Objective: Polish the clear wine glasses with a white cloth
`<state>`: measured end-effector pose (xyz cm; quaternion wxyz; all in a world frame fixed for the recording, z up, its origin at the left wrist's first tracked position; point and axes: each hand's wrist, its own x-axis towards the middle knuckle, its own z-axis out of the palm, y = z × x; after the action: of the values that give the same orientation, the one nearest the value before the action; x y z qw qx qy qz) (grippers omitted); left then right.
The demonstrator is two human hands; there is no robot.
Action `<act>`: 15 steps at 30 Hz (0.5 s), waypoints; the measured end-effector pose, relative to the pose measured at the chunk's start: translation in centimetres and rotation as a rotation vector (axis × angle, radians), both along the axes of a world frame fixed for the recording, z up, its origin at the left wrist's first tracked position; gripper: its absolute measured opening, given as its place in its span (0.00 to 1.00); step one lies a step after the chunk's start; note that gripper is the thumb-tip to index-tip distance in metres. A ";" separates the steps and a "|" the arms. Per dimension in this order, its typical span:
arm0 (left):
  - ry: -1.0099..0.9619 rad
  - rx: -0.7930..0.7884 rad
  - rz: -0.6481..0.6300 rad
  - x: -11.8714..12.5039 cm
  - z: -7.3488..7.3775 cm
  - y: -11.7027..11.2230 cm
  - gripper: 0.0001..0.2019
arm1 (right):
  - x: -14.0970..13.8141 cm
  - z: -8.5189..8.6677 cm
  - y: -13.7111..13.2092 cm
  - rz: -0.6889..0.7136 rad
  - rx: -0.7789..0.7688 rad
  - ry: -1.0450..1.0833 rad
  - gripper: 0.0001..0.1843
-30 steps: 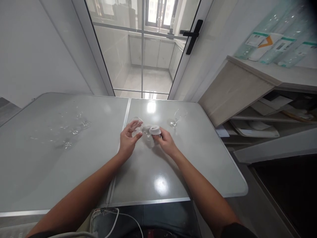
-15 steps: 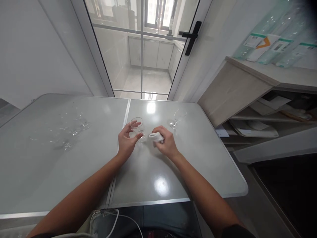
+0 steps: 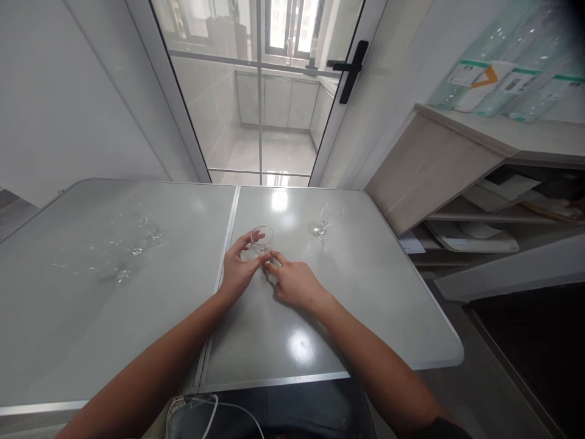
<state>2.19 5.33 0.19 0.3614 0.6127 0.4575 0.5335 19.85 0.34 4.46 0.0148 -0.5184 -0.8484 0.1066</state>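
A clear stemmed glass (image 3: 262, 236) stands on the table just in front of me. My left hand (image 3: 240, 262) curls round its bowl from the left, thumb near the stem and fingers behind. From the right, my right hand (image 3: 295, 280) reaches to the stem and base with a white cloth (image 3: 272, 278) gripped under its fingers. Most of the cloth and the lower part of the glass are hidden by my fingers. To the right of them a second stemmed glass (image 3: 320, 229) is on the table, apart from both hands.
Several clear glasses (image 3: 122, 275) are grouped on the left part of the table (image 3: 173, 317). A seam divides the tabletop. At the right is a wooden shelf unit (image 3: 439, 164) topped with plastic bottles (image 3: 489, 91). Behind the table is a glass door (image 3: 283, 146).
My right hand with the cloth has moved left and down to the glass's stem and base. My left hand and the glass have shifted slightly right and toward me.
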 end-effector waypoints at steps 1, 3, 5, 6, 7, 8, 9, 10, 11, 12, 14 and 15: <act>0.012 0.000 -0.005 0.0 0.0 0.0 0.30 | -0.1 0.0 -0.1 -0.001 -0.003 -0.009 0.38; 0.041 0.002 -0.020 0.1 0.0 0.0 0.31 | -0.2 0.2 -0.2 -0.008 -0.008 -0.028 0.36; 0.072 0.006 -0.042 0.2 0.0 -0.1 0.31 | -0.4 0.4 -0.4 -0.020 -0.015 -0.043 0.37; 0.085 0.007 -0.058 0.3 0.0 -0.1 0.31 | -0.5 0.6 -0.6 -0.027 -0.018 -0.049 0.37; 0.090 0.008 -0.079 0.3 -0.1 -0.1 0.31 | -0.5 0.8 -0.7 -0.034 -0.024 -0.053 0.37; 0.086 0.008 -0.106 0.4 -0.2 -0.1 0.32 | -0.6 1.0 -0.8 -0.044 -0.032 -0.059 0.36; 0.079 0.011 -0.135 0.4 -0.3 -0.1 0.34 | -0.6 1.2 -0.9 -0.055 -0.044 -0.067 0.35; 0.072 0.018 -0.163 0.4 -0.4 -0.1 0.36 | -0.6 1.4 -1.0 -0.071 -0.060 -0.081 0.34; 0.066 0.030 -0.184 0.3 -0.5 0.0 0.38 | -0.5 1.5 -1.2 -0.093 -0.078 -0.101 0.33; 0.062 0.043 -0.196 0.3 -0.6 0.0 0.39 | -0.4 1.7 -1.3 -0.122 -0.094 -0.127 0.33; 0.062 0.057 -0.187 0.1 -0.6 0.1 0.38 | 0.1 2.0 -1.5 -0.191 -0.116 -0.184 0.33; 0.062 0.051 -0.177 0.0 -0.6 0.1 0.36 | 0.4 2.2 -1.6 -0.229 -0.132 -0.207 0.32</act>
<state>2.24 5.46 -0.39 0.3769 0.6760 0.3989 0.4918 20.28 -1.28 6.62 -0.0945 -0.6196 -0.7720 0.1058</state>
